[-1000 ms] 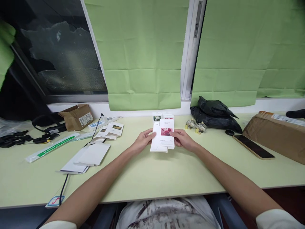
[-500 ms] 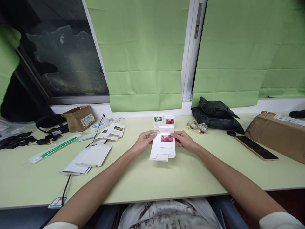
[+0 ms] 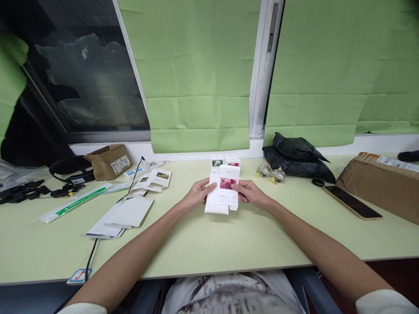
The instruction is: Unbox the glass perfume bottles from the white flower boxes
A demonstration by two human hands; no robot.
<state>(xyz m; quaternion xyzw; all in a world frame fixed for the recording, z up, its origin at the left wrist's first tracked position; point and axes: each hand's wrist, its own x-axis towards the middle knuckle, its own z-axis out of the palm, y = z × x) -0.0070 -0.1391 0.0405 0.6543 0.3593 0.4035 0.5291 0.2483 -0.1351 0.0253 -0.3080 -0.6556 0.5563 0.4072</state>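
Both hands hold a white carton [image 3: 224, 197] with a picture of pink flowers, above the middle of the table. Its end flaps hang loose at the near end. My left hand [image 3: 198, 193] grips the left edge, thumb on top; my right hand [image 3: 251, 192] pinches the right edge, thumb beside the picture. The fingers under the carton are hidden. Just behind it stand a small box with a white-flower picture [image 3: 217, 160] and a second box with a pink picture [image 3: 233, 160], both partly covered by the carton.
Flattened white cartons [image 3: 132, 211] lie at left near a power strip [image 3: 134, 172] and an open brown box [image 3: 108, 162]. To the right are two glass bottles [image 3: 277, 175] with gold caps, black plastic bags [image 3: 296, 163], a phone [image 3: 352, 203] and a large cardboard box [image 3: 379, 185].
The carton has tilted and its far end has risen, now covering more of the boxes behind. Its near flaps have shifted slightly up. Both hands keep their hold.
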